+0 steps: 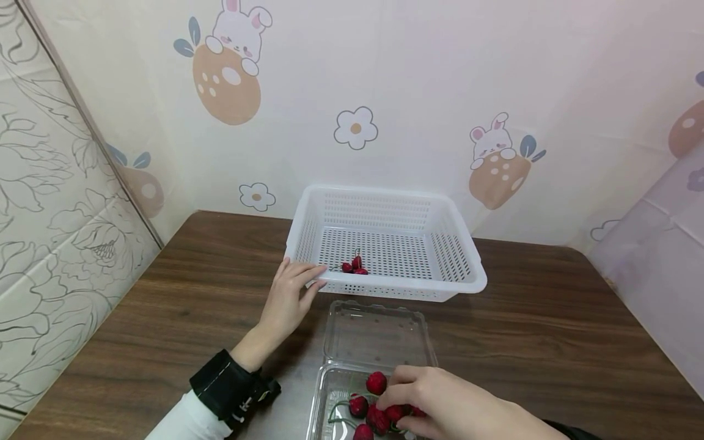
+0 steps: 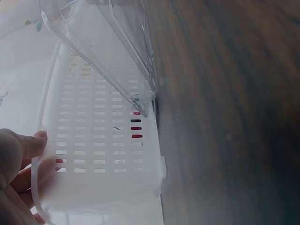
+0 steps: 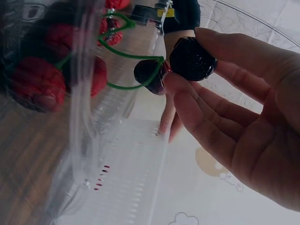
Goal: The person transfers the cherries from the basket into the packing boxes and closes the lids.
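My left hand (image 1: 288, 293) grips the near-left rim of a white plastic basket (image 1: 396, 284); in the left wrist view the thumb lies outside and other fingers show behind the wall. Several red cherries (image 1: 356, 266) lie inside the basket near that hand. Over a clear plastic clamshell box (image 1: 316, 403), my right hand (image 1: 440, 397) reaches among red cherries with green stems. The right wrist view shows a dark cherry (image 3: 191, 58) pinched between thumb and fingers, with a second dark cherry (image 3: 149, 74) hanging beside it on a joined green stem.
The box's clear lid (image 1: 379, 336) stands open toward the basket, close to its near wall. Both rest on a dark brown wooden table (image 1: 550, 330). A patterned sheet (image 1: 357, 73) hangs behind, and a floral panel (image 1: 60, 214) stands at the left.
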Available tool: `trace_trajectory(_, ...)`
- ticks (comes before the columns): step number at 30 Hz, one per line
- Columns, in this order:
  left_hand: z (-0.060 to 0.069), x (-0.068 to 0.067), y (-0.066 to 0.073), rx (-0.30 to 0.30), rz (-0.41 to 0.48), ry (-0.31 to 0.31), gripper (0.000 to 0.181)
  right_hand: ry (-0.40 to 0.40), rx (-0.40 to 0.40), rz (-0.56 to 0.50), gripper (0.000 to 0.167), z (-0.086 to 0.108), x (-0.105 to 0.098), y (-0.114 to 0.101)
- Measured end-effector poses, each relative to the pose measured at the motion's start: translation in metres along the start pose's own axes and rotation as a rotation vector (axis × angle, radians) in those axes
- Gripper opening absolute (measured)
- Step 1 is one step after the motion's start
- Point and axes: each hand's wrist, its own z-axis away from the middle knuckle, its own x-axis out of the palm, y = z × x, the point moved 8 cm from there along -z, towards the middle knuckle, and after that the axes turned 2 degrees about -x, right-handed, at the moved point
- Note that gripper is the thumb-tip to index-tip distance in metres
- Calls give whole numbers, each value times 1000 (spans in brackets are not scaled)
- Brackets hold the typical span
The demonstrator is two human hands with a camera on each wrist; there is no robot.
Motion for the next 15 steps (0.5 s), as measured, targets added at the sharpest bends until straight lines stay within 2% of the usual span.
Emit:
trace_trajectory(9,0,0,0,-7,3,-3,26,-7,-63,49,23,-1,9,-3)
trace_trajectory(15,0,0,-1,-9,8,-5,27,-17,-46,27,21,-1,12,-5)
